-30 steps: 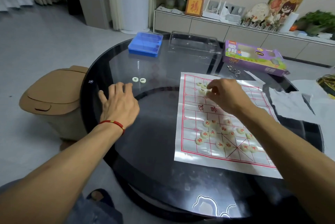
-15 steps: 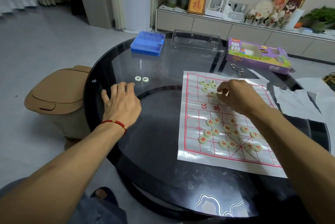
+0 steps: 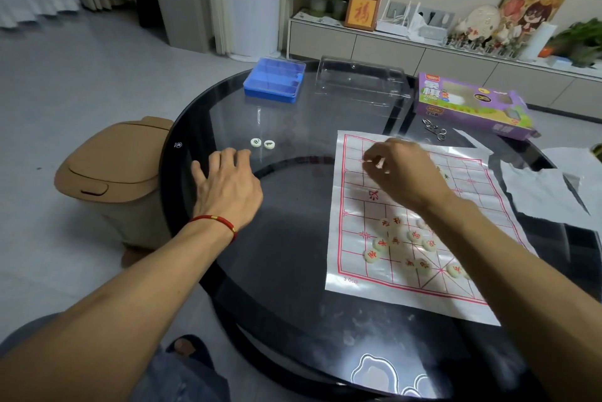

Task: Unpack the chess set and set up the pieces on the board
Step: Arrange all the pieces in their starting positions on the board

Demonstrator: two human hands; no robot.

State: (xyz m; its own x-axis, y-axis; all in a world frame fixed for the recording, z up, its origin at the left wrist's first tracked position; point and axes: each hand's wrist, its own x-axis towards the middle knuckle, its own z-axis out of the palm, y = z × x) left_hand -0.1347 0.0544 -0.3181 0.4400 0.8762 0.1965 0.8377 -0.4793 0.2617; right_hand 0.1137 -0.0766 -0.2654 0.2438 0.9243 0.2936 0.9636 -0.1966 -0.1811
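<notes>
A white paper chess board with red lines lies on the right of the round glass table. Several pale round pieces with red characters sit clustered on its near half. My right hand hovers over the board's far left part, fingers curled, pinching a pale piece. It hides whatever pieces lie beneath it. Two pale pieces with dark characters lie off the board on the glass. Just short of them, my left hand rests flat on the glass, fingers straight.
At the table's far side stand a blue compartment tray, a clear plastic lid and the purple game box. A small metal object and torn white paper lie right of the board. A tan bin stands left of the table.
My right hand has shifted left across the board's far part and now covers the dark-lettered pieces seen there before. My left hand has stayed put.
</notes>
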